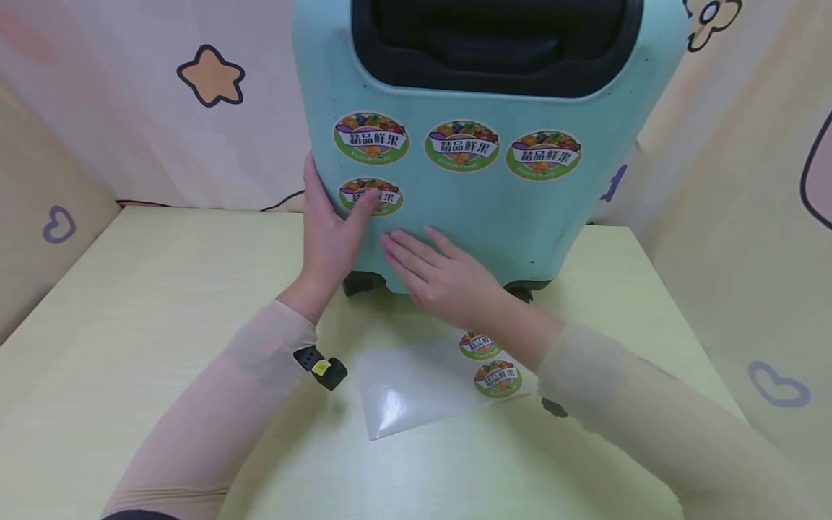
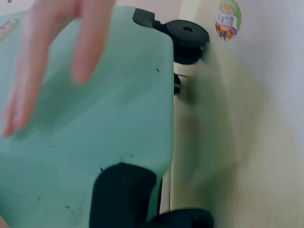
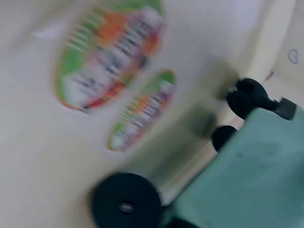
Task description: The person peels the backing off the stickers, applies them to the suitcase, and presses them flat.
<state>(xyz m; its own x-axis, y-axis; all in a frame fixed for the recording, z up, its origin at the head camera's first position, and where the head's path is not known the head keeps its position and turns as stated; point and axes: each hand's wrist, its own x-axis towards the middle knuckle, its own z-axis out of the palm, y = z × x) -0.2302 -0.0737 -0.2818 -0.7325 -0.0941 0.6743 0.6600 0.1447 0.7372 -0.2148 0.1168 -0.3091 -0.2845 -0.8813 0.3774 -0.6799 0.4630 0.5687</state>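
Suitcase (image 1: 494,217): wheels-down on the worktop (image 1: 162,325), broad face toward the person, black wheels (image 2: 187,38) at its lower corners.
Upper row: done. Three stickers on the shell: upper-left sticker (image 1: 371,138), upper-middle sticker (image 1: 462,146), upper-right sticker (image 1: 543,154).
Lower row: one on, lower-left sticker (image 1: 354,189), partly under a thumb. Looks placed; can't tell if its edges are fully pressed down. Bare shell to its right.
Backing sheet (image 1: 416,383): flat on the worktop in front of the suitcase. Two unused stickers on it, near sticker (image 1: 497,379) and far sticker (image 1: 479,345) (far one half hidden by the right wrist in the head view; the right wrist view shows both).
Left hand (image 1: 329,242): braced at the suitcase's left edge, thumb across the lower-left sticker, visible fingers straight rather than curled; the rest are hidden.
Right hand (image 1: 442,278): fingers extended, nothing held, at the lower middle of the shell. Contact or small gap: can't tell.
Count: four on, two visible on the sheet. My read: about two-thirds through, if every sticker is meant for the shell.
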